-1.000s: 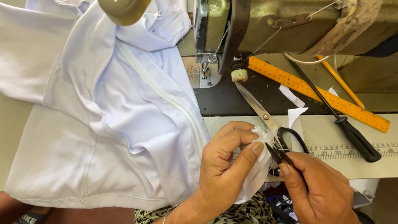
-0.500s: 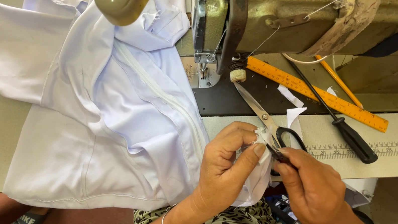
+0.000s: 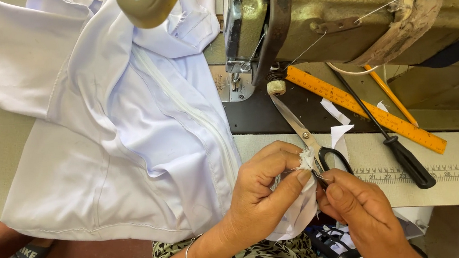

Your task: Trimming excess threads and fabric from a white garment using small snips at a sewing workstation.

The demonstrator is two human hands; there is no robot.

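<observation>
**Frayed edge pinched beside the scissors**

The left hand (image 3: 266, 191) pinched the white fabric's (image 3: 126, 141) frayed edge. The right hand (image 3: 362, 212) apparently gripped a small tool against it. Just beyond lay scissors (image 3: 306, 137), then the sewing machine (image 3: 343, 10).

My left hand (image 3: 263, 192) curled, thumb and forefinger pinched at tips. My right hand (image 3: 362, 212) just beside, knuckles up, fingers pinched, fingertips (image 3: 333, 191) almost meeting left's. Both forearms angled inward.

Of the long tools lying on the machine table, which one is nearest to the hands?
The scissors. Their black handles lie right beside the right hand; the orange ruler, the black screwdriver and the pencil lie farther right.
</observation>
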